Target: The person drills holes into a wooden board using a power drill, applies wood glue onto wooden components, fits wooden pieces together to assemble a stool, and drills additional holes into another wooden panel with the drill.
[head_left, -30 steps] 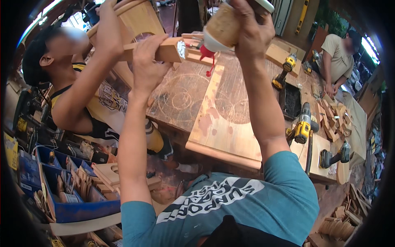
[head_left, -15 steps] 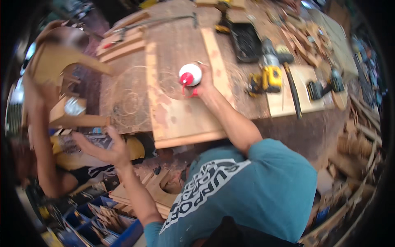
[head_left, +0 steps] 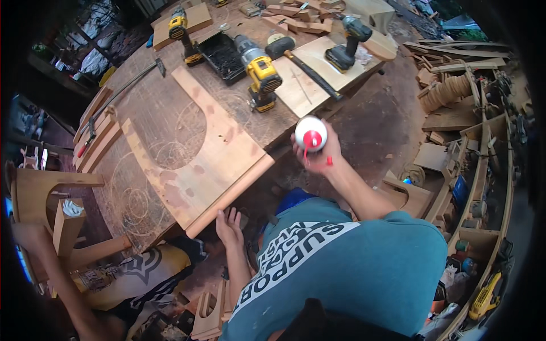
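My right hand (head_left: pixel 319 150) is wrapped round a white squeeze bottle (head_left: pixel 307 126) with a red nozzle cap, tilted so the cap faces me. It is held past the workbench's near edge, over the floor. My left hand (head_left: pixel 230 228) is open, palm up and fingers apart, just under the near edge of a U-shaped wooden panel (head_left: pixel 227 142). I cannot tell whether its fingertips touch the wooden strip (head_left: pixel 230 197) along that edge. The panel lies on the workbench (head_left: pixel 122 187), its near corner jutting over the edge.
A yellow cordless drill (head_left: pixel 260 71), a black tray (head_left: pixel 224 57), a mallet (head_left: pixel 307 71) and a dark cordless driver (head_left: pixel 347 48) stand beyond the panel. At left, another person's arm (head_left: pixel 57 273) is by a wooden frame (head_left: pixel 34 193). Crowded shelving (head_left: pixel 483 233) lines the right.
The view has swung to the right. My right hand has carried the bottle from above the panel to beyond the bench edge. My left hand has come in beside the panel's near edge.
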{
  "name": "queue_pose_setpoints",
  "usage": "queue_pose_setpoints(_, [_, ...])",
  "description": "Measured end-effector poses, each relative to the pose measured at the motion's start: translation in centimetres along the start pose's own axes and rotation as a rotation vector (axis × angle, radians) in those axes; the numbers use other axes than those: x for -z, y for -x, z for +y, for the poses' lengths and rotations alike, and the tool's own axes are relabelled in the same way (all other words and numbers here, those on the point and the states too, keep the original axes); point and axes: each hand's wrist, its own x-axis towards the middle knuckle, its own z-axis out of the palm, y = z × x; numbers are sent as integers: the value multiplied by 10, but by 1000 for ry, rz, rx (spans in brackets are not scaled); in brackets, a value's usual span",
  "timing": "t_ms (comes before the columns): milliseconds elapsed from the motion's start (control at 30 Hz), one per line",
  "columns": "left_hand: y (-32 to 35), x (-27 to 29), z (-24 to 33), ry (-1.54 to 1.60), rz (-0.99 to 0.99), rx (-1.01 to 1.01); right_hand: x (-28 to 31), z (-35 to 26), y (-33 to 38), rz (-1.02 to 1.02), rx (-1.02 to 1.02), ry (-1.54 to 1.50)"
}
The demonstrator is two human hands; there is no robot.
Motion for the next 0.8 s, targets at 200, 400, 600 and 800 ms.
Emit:
queue_pose_setpoints(200, [-29, -64, -15, 224, 23, 94, -43, -117, -93, -287, 295, -167])
queue_pose_setpoints(400, [-33, -89, -39, 349, 179, -59, -98, -179, -171, -223, 307, -191])
queue_pose_setpoints(600, [11, -118, -46, 309, 303, -248, -184, -214, -286, -427, 98, -207])
queue_pose_setpoints(800, [73, -188, -33, 260, 466, -407, -250, -203, -418, -418, 5, -248])
